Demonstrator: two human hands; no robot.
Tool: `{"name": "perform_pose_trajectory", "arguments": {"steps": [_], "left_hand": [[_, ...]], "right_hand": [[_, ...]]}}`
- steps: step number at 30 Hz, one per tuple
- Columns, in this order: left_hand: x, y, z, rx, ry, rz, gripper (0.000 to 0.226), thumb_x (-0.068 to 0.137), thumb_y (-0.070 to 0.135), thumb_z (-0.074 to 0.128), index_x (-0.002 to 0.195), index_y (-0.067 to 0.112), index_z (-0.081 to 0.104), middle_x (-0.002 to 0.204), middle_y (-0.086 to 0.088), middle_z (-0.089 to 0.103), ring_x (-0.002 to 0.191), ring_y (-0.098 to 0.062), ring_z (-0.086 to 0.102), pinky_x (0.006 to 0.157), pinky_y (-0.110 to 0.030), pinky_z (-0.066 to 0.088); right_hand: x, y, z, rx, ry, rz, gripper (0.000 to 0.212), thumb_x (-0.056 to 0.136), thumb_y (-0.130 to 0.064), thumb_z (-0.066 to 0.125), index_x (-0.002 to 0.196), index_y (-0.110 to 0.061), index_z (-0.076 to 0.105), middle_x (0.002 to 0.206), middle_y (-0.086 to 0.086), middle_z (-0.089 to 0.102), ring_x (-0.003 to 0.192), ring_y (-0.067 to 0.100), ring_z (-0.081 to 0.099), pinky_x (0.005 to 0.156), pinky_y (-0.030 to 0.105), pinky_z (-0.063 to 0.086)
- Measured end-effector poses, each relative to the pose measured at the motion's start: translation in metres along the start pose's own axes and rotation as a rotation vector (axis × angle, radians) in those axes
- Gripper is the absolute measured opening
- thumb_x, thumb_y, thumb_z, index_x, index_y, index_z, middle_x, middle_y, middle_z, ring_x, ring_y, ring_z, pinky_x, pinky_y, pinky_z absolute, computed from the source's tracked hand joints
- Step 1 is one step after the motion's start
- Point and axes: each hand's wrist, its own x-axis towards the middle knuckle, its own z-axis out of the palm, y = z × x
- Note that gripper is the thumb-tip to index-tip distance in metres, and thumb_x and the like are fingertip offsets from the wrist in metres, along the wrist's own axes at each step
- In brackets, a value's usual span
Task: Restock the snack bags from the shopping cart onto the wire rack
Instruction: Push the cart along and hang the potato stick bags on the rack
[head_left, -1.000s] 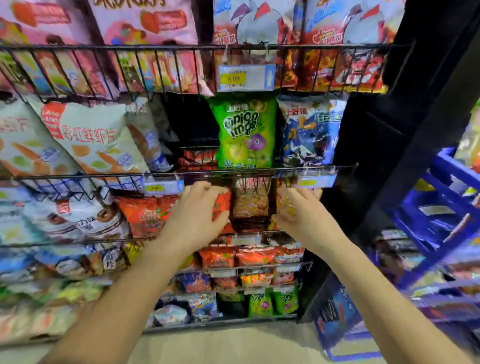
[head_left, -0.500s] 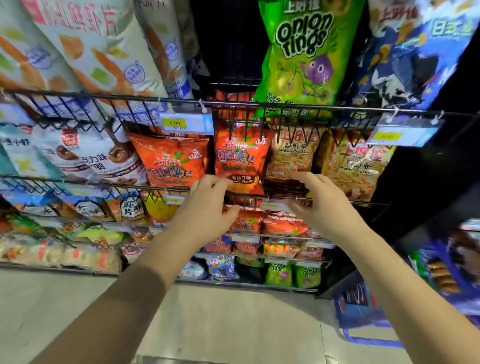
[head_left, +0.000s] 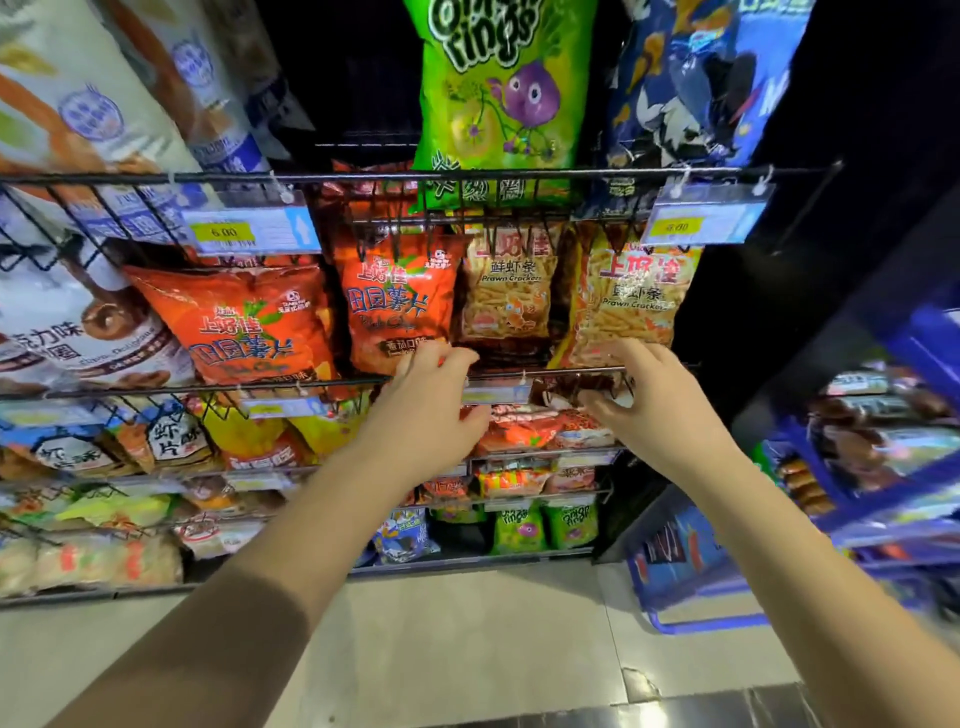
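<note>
Behind the wire rack (head_left: 545, 370) rail, prawn cracker bags (head_left: 623, 306); left hand (head_left: 431, 410) and right hand (head_left: 649, 410) empty, fingers loosely curled.

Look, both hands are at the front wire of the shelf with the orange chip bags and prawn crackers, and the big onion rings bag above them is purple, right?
Almost. The head view shows the left hand and right hand at that shelf's front wire, by the orange chip bags and prawn crackers. But the onion rings bag above is green; only its cartoon character is purple.
</note>
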Motion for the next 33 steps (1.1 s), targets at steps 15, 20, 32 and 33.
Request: {"name": "perform_pose_trajectory", "arguments": {"steps": [15, 20, 32, 33], "left_hand": [[0.132, 0.070, 0.068, -0.042, -0.061, 0.017, 0.060, 0.106, 0.046, 0.048, 0.150, 0.008, 0.034, 0.127, -0.013, 0.052, 0.120, -0.031, 0.051, 0.089, -0.038, 0.048], [0.171, 0.082, 0.085, -0.054, -0.170, -0.109, 0.039, 0.107, 0.040, 0.049, 0.111, 0.002, 0.055, 0.079, -0.016, 0.049, 0.067, -0.025, 0.056, 0.051, -0.033, 0.038], [0.213, 0.084, 0.101, -0.242, -0.171, -0.157, 0.103, 0.084, 0.046, 0.081, 0.160, 0.016, 0.018, 0.161, -0.006, 0.039, 0.142, -0.029, 0.045, 0.108, -0.035, 0.043], [0.214, 0.082, 0.102, -0.250, -0.139, -0.156, 0.104, 0.083, 0.045, 0.083, 0.160, 0.017, 0.019, 0.161, -0.005, 0.039, 0.144, -0.029, 0.044, 0.110, -0.035, 0.042]], "right_hand": [[0.085, 0.101, 0.006, 0.031, 0.116, 0.215, 0.069, 0.095, -0.043, 0.068, 0.149, -0.013, 0.037, 0.131, 0.017, 0.057, 0.100, 0.028, 0.060, 0.074, 0.031, 0.043], [0.105, 0.117, 0.027, 0.074, 0.205, 0.224, 0.081, 0.095, -0.034, 0.069, 0.157, -0.010, 0.022, 0.136, 0.017, 0.056, 0.115, 0.034, 0.060, 0.074, 0.029, 0.040], [0.124, 0.122, 0.033, 0.318, 0.276, 0.259, 0.078, 0.088, -0.038, 0.079, 0.151, -0.022, 0.036, 0.139, -0.001, 0.060, 0.120, 0.020, 0.064, 0.098, 0.036, 0.054], [0.123, 0.121, 0.034, 0.352, 0.283, 0.252, 0.078, 0.087, -0.036, 0.080, 0.150, -0.023, 0.038, 0.136, -0.003, 0.061, 0.117, 0.016, 0.064, 0.097, 0.039, 0.056]]}}
